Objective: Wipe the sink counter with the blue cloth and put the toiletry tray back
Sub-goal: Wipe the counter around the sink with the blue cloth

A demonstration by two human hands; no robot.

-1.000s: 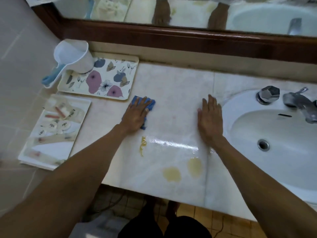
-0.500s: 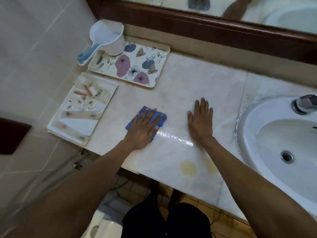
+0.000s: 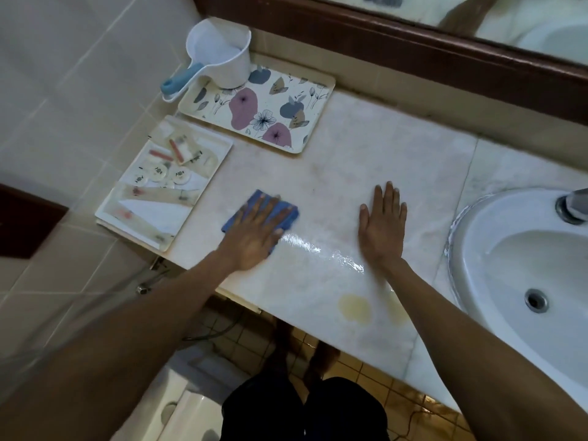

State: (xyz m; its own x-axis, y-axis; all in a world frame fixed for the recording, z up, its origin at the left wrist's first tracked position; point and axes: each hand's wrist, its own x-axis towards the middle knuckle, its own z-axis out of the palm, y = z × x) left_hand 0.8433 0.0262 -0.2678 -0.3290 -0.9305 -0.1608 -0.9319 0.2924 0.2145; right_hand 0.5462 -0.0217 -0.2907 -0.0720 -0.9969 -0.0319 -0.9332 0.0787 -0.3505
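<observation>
Entries as I am reading them off the head camera:

1. Left hand (image 3: pixel 254 232): lying palm-down on the blue cloth (image 3: pixel 289 214). Its fingers (image 3: pixel 265 211) are stretching out straight and slightly spread, pressing the cloth flat rather than curling round it. The hand is showing motion blur.
2. Blue cloth: bunched under that palm on the left half of the sink counter (image 3: pixel 366 154), poking out past the fingertips and at the wrist side, near the toiletry tray (image 3: pixel 159 216) but apart from it.
3. Right hand (image 3: pixel 381 229): resting flat on the bare counter between the cloth and the sink basin (image 3: pixel 509 265). Its fingers (image 3: pixel 386 198) are lying straight and close together, thumb angled out, holding nothing.
4. Toiletry tray: sitting at the counter's left end, skewed, its outer side at the counter edge. It is carrying small round white pieces and thin pinkish sticks or tubes; I am finding them too blurred to identify.
5. Floral tray (image 3: pixel 313 122): lying just behind the toiletry tray, against the back wall.
6. White dipper (image 3: pixel 222 55) with a blue handle: standing upright on the floral tray's far left corner.
7. Wet streak (image 3: pixel 318 249): glinting on the counter between the two hands.
8. Yellowish stains (image 3: pixel 354 308): sitting near the counter's front edge, beside my right forearm.
9. Tap (image 3: pixel 572 205): showing partly at the basin's far rim.
</observation>
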